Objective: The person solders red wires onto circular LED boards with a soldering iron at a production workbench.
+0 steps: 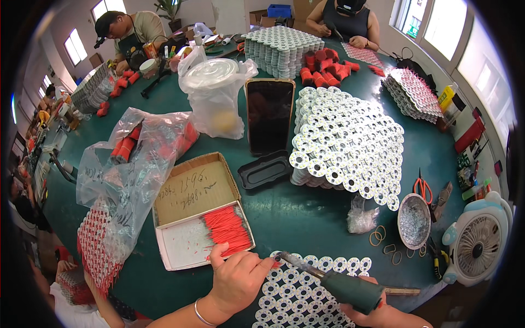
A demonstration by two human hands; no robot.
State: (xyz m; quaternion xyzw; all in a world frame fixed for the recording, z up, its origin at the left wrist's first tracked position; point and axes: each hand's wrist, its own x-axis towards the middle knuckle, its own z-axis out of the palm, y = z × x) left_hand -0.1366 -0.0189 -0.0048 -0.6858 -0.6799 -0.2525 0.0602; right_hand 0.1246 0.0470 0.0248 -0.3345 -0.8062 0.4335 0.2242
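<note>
My right hand [373, 312] is wrapped round the green handle of a soldering iron [350, 290]. Its tip meets the upper left corner of a panel of round white circuit boards [301, 291] at the table's near edge. At that same corner, my left hand [238, 281] pinches a short red wire [276, 265], mostly hidden by the fingers. Just beyond the left hand lies an open cardboard box [192, 188], with a bundle of red wires [227, 225] in its right half. Handwriting covers the raised inner lid.
A tall stack of white board panels [350, 142] stands beyond the working panel. Nearby are a propped phone [270, 116], a black tray [265, 170], a metal bowl [414, 221], orange-handled scissors [421, 187] and a fan [474, 243]. A plastic bag [131, 180] lies left; two people work across the table.
</note>
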